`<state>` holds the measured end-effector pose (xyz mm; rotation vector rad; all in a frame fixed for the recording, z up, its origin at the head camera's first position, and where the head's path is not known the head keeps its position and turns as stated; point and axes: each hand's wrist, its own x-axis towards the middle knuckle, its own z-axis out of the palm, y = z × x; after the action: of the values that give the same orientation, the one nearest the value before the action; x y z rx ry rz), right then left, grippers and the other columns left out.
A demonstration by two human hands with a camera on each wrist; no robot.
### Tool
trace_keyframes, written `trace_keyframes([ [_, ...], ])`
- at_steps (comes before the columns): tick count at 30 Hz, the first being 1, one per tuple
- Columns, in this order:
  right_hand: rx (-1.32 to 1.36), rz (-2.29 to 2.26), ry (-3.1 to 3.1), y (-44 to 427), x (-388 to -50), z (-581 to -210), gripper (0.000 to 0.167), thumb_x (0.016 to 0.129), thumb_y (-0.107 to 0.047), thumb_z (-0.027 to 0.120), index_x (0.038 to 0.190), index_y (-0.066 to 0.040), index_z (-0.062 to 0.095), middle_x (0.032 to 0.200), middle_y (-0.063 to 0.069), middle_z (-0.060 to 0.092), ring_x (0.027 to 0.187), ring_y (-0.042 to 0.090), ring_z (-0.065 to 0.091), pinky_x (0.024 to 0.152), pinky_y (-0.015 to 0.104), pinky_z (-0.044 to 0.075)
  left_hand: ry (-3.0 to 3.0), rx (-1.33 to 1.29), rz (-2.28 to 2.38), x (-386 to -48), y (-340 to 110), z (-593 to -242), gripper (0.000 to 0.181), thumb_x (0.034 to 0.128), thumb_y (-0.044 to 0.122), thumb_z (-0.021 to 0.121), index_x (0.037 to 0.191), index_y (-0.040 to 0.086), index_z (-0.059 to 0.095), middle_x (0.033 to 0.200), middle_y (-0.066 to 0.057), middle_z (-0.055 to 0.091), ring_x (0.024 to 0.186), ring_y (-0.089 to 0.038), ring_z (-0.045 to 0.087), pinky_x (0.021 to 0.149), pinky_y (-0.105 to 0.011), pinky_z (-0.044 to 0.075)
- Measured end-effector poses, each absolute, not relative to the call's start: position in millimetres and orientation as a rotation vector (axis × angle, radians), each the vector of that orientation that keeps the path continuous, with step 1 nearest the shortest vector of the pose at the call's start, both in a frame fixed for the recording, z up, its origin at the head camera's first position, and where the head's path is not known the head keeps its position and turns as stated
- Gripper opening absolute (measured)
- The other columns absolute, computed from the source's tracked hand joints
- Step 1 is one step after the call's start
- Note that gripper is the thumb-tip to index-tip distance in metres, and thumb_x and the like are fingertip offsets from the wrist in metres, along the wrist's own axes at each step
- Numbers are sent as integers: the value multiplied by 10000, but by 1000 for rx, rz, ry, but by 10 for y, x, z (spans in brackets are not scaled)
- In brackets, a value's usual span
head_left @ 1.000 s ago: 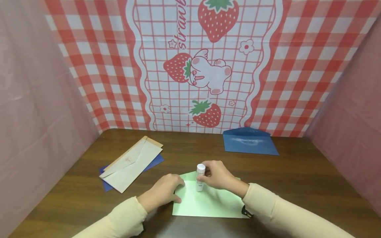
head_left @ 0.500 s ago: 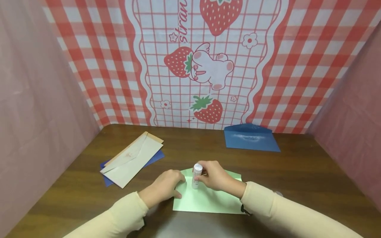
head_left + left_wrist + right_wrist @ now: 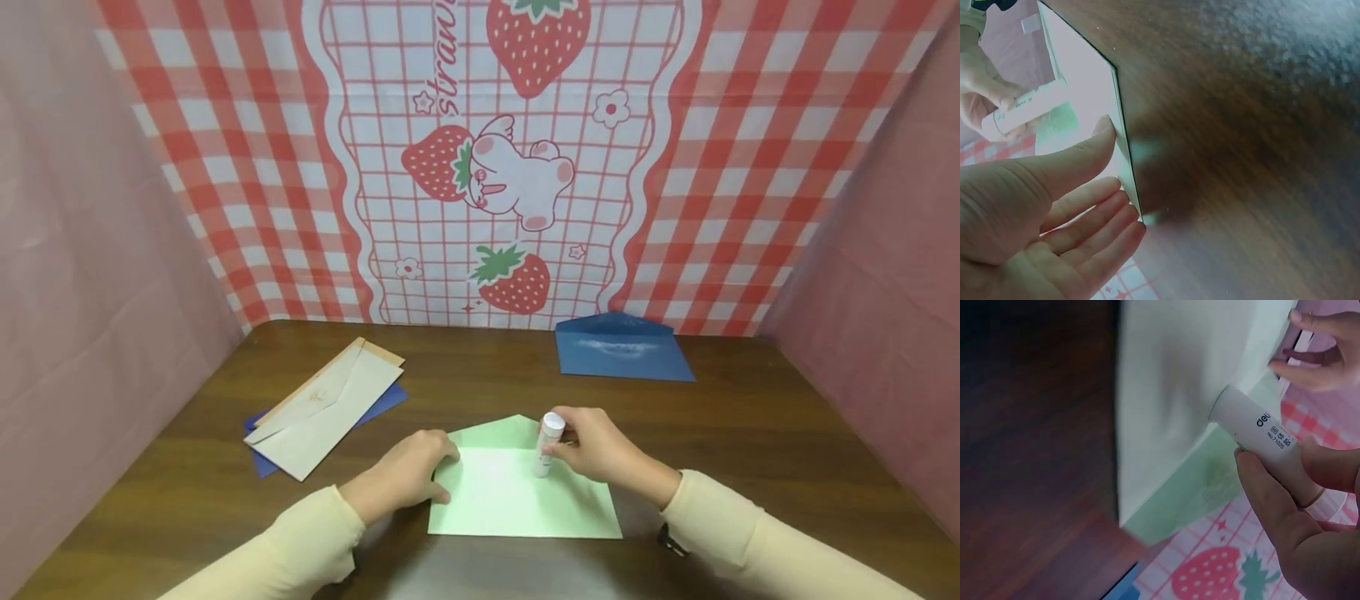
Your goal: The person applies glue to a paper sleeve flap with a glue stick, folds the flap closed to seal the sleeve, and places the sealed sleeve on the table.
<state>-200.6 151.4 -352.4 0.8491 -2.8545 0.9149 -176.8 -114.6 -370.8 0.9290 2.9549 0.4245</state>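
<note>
A light green envelope (image 3: 517, 508) lies on the table in front of me, its pointed flap unfolded away from me. My right hand (image 3: 603, 450) pinches a white glue stick (image 3: 550, 433) between thumb and fingers. The stick leans slightly, its lower end down at the envelope near the flap's fold. Printed lettering shows on the glue stick (image 3: 1263, 428) in the right wrist view. At the envelope's left edge rests my left hand (image 3: 408, 471). In the left wrist view, that hand's thumb touches the envelope and its fingers extend loosely along the edge.
At the left lies a stack of envelopes: a cream one (image 3: 322, 417) on top, tan and purple-blue ones beneath. A blue envelope (image 3: 626, 354) with whitish smears lies at the back right. A checked strawberry cloth (image 3: 480, 317) hangs behind the table.
The right hand with the glue stick has shifted left, then right across the envelope, uncovering the flap's point. My left hand stays at the left edge. The head view has shifted slightly.
</note>
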Motion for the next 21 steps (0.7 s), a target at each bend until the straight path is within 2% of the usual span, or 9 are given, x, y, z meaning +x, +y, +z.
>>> trace_keyframes([
  [6, 783, 884, -2860, 1681, -1988, -3508, 151, 806, -106, 750, 902, -63, 641, 872, 53, 707, 828, 170, 691, 693, 290, 580, 2932, 939, 468, -1786, -1147, -3726, 432, 646, 125, 866, 1015, -26, 700, 946, -95, 676, 858, -189, 622, 791, -302, 548],
  [11, 733, 876, -2884, 1826, -1979, -3510, 150, 808, -99, 747, 907, -60, 642, 880, 57, 698, 813, 152, 671, 684, 289, 577, 2909, 872, 511, -1769, -1126, -3743, 477, 663, 115, 857, 1071, -42, 667, 1001, -117, 657, 910, -219, 620, 830, -335, 549],
  [15, 704, 823, -2897, 1935, -1996, -3477, 158, 811, -93, 741, 916, -31, 640, 829, 48, 676, 749, 117, 615, 627, 249, 532, 2908, 806, 504, -1750, -1103, -3763, 498, 687, 122, 838, 1112, -33, 631, 1030, -113, 629, 897, -179, 585, 813, -324, 548],
  [18, 609, 842, -2921, 1969, -2033, -3411, 187, 819, -150, 740, 896, -18, 633, 750, 41, 633, 673, 106, 549, 565, 234, 474, 2926, 807, 479, -1732, -1087, -3763, 480, 693, 99, 823, 1115, -19, 626, 1043, -110, 626, 892, -162, 572, 799, -311, 548],
  [21, 449, 1109, -2963, 1941, -2103, -3331, 300, 863, -254, 703, 954, 22, 631, 770, 81, 646, 662, 121, 568, 581, 273, 518, 2953, 859, 414, -1715, -1071, -3750, 467, 691, 70, 814, 1114, -8, 632, 1075, -124, 641, 931, -189, 605, 810, -315, 556],
])
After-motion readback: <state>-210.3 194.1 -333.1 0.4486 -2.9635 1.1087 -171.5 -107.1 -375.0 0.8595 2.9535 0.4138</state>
